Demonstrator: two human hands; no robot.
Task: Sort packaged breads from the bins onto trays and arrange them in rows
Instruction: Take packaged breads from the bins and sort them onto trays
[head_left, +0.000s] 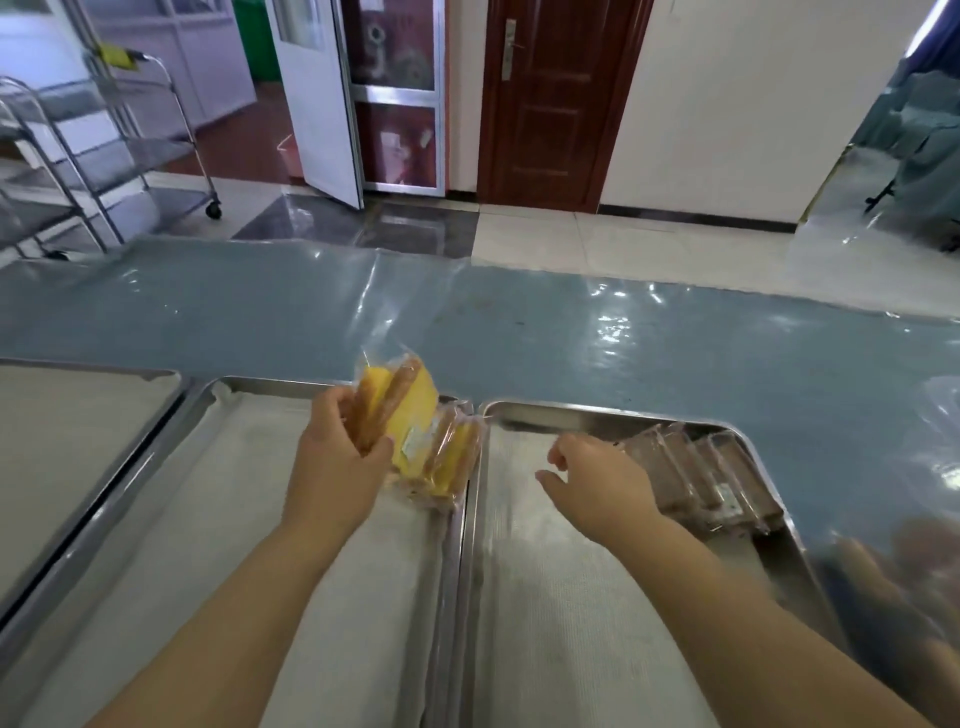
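Bread pack upright in left hand

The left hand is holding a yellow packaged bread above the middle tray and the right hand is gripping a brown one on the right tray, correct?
Not quite. In the head view the right hand is open and holds nothing, beside the brown packaged breads on the right tray. The left hand does hold the yellow packaged bread above the middle tray.

a brown door behind, an open white door, a wheeled metal rack at left
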